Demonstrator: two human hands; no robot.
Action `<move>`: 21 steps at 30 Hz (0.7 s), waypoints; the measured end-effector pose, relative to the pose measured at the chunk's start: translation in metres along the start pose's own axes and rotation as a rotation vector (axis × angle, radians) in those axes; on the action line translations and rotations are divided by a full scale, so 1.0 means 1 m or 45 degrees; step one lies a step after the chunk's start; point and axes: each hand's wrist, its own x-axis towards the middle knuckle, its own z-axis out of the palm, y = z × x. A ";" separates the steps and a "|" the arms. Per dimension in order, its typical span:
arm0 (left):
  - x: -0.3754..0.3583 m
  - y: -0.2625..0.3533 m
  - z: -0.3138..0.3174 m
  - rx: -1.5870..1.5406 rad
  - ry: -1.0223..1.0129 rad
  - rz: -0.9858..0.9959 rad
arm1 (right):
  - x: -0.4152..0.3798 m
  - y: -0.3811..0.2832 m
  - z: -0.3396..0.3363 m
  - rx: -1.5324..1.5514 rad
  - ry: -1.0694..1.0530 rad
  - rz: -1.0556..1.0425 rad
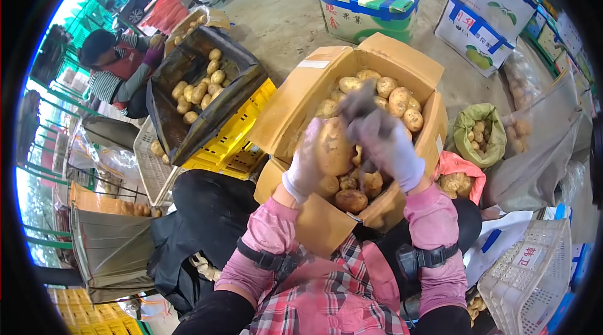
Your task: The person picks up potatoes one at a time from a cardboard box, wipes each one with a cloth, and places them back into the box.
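Note:
An open cardboard box (300, 105) stands between my knees, with several potatoes (398, 102) inside. My left hand (305, 164), in a pale glove with dirty fingers, is closed around a large potato (334, 148) above the box. Close beside it, my right hand (391, 146) hovers over the box in a similar glove. Motion smears its dark fingers, so I cannot see whether they hold anything. Smaller potatoes (351, 200) lie in the near end of the box, below both hands.
A black-lined tray of potatoes (162, 105) rests on yellow crates (235, 137) at left. Beyond it a person (119, 71) works. Taped cartons (370, 11) stand behind the box. A green sack (480, 146), a red bag (471, 175) and a white crate (521, 272) are at right.

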 end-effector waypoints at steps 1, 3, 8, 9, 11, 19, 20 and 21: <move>0.000 -0.003 0.000 0.344 -0.024 0.222 | -0.009 -0.006 0.010 -0.002 -0.170 -0.094; -0.001 -0.010 0.008 1.035 -0.086 0.656 | -0.003 0.020 0.017 -0.523 0.062 -0.230; -0.012 -0.019 0.034 -0.043 -0.363 0.281 | 0.012 0.025 -0.002 0.119 0.483 0.024; -0.014 -0.016 0.031 -0.223 -0.400 0.167 | 0.006 0.014 -0.003 0.292 0.467 0.162; -0.009 -0.005 0.027 -0.415 -0.218 -0.126 | -0.004 0.006 -0.012 0.402 0.280 0.299; 0.011 -0.035 -0.004 -0.055 -0.251 -0.213 | -0.006 0.030 -0.004 -0.578 0.322 -0.011; 0.013 -0.047 -0.005 0.281 -0.040 -0.004 | -0.005 0.034 -0.010 -0.788 0.375 -0.104; 0.013 -0.043 0.002 0.414 0.040 0.044 | -0.006 0.030 -0.009 -1.118 0.465 -0.031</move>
